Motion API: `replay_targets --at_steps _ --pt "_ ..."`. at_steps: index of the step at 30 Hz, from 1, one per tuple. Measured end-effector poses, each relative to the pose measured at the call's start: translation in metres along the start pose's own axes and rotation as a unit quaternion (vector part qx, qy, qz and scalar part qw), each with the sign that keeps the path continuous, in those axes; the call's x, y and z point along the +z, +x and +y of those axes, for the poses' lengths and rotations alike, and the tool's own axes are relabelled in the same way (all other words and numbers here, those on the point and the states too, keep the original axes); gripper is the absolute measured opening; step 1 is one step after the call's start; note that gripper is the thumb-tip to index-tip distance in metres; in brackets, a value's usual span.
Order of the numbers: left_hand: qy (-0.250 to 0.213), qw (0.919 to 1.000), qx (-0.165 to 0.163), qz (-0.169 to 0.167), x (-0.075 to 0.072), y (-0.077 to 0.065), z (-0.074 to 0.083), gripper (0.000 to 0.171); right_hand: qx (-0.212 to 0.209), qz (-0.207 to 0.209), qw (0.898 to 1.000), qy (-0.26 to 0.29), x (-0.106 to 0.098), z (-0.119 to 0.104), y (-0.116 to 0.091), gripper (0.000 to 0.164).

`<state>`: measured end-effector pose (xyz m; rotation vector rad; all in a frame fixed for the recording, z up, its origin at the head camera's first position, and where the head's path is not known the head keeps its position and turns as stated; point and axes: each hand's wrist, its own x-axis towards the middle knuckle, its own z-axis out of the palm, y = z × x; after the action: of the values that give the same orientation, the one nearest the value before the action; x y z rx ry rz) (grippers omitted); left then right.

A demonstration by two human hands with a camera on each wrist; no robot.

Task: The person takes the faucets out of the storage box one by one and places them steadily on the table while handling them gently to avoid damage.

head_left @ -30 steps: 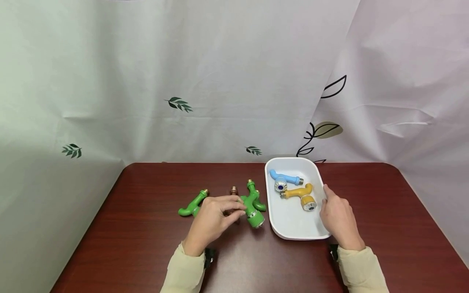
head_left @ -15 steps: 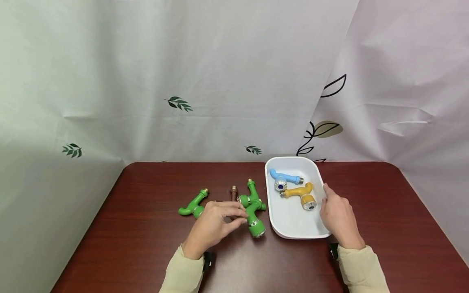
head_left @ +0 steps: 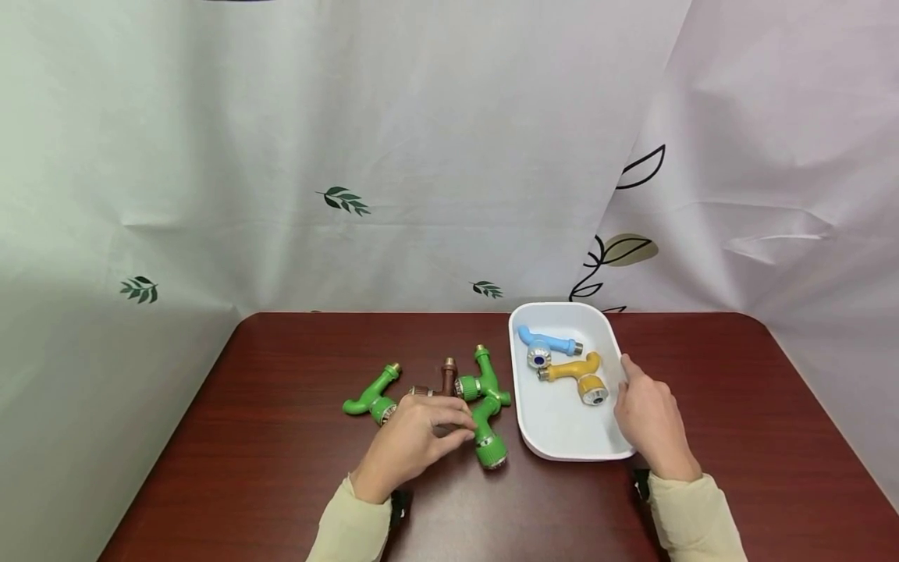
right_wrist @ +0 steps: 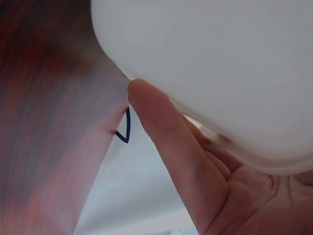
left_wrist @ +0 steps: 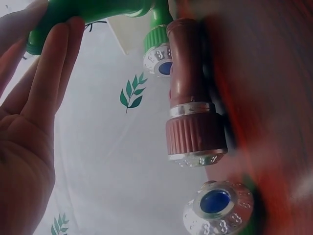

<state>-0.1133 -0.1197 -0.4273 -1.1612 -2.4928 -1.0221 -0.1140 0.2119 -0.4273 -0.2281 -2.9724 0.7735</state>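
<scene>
My left hand [head_left: 420, 437] pinches a green tap [head_left: 486, 437] by its end, between thumb and fingers; its ribbed knob points towards me. In the left wrist view the held green tap [left_wrist: 93, 10] crosses the top, at the fingertips. Just behind it lies a second green tap [head_left: 488, 375]. A brown tap [head_left: 448, 378] is partly hidden behind my left hand, and a third green tap [head_left: 372, 400] lies to its left. My right hand [head_left: 653, 417] holds the right rim of a white tray [head_left: 555, 445], with the index finger along the edge.
Inside the tray lie a blue tap [head_left: 555, 343] and a yellow tap [head_left: 572, 370]. All stands on a dark red wooden table [head_left: 281, 468]. A pale curtain [head_left: 421, 156] with leaf prints hangs behind the table's back edge.
My left hand has drawn the held green tap a little towards me, uncovering more of the green tap behind it and the brown tap. My right hand and the tray stay put.
</scene>
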Motion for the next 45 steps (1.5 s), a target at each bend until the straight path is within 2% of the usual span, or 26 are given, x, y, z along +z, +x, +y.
replay_targets --at_steps 8,18,32,41,45 --pt "-0.003 0.9999 -0.011 -0.007 0.0014 -0.0008 -0.0006 0.007 -0.001 0.002 1.0 0.0 -0.0002 0.0007 -0.0005 0.049" --pt "0.001 0.9998 -0.004 -0.018 0.0021 -0.002 -0.0017 0.008 0.001 -0.002 1.0 0.005 0.0011 0.0001 -0.0004 0.049" --pt "-0.036 0.9919 -0.069 -0.101 -0.0007 -0.0051 -0.0052 0.013 -0.003 0.005 1.0 0.004 0.0021 0.0009 -0.0005 0.048" --pt "-0.021 0.9809 -0.126 -0.146 0.0006 -0.004 -0.0062 0.02 0.007 -0.003 1.0 0.005 0.0003 -0.0002 -0.0001 0.049" --pt "-0.015 0.9791 -0.13 -0.156 -0.0002 -0.0032 -0.005 0.021 0.008 -0.006 1.0 0.007 -0.0001 -0.0004 0.0003 0.049"
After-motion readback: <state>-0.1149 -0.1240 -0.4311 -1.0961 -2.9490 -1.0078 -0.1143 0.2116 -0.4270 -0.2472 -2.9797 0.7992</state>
